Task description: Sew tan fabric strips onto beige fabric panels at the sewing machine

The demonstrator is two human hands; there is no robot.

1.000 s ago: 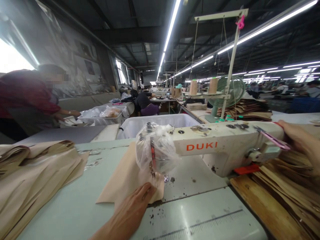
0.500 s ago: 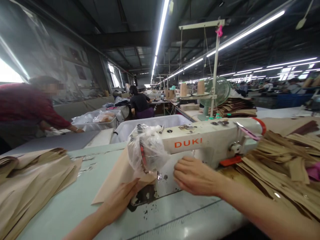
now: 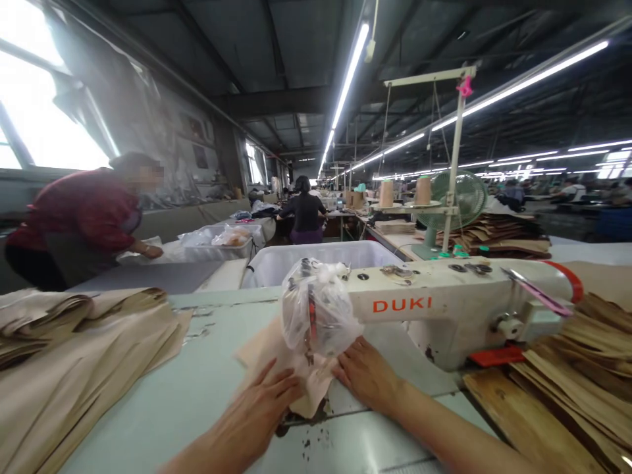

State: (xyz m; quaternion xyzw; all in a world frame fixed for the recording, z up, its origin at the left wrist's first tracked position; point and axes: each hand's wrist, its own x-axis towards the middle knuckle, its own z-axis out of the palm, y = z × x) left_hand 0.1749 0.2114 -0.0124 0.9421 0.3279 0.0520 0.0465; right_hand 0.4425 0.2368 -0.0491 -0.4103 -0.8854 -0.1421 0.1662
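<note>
A beige fabric piece (image 3: 318, 388) lies rumpled on the bed of a white sewing machine (image 3: 459, 296), below the machine's head. A clear plastic bag (image 3: 320, 309) is tied over that head and hides most of the needle area. My left hand (image 3: 261, 408) rests on the fabric's near left part, fingers apart and pressing down. At the fabric's right edge, close under the bag, my right hand (image 3: 368, 378) has its fingers drawn together on the cloth; the fingertips are partly hidden.
Beige fabric pieces (image 3: 103, 368) are heaped on the left of the table. More brown strips (image 3: 582, 368) lie at right beside a wooden board (image 3: 528, 415). Behind the machine stands a white bin (image 3: 316, 253). A co-worker (image 3: 93, 217) bends over a table at left.
My right hand has come left from the bare machine bed to the fabric's edge. The fabric under the head is now more rumpled and turned. The camera view has swung left.
</note>
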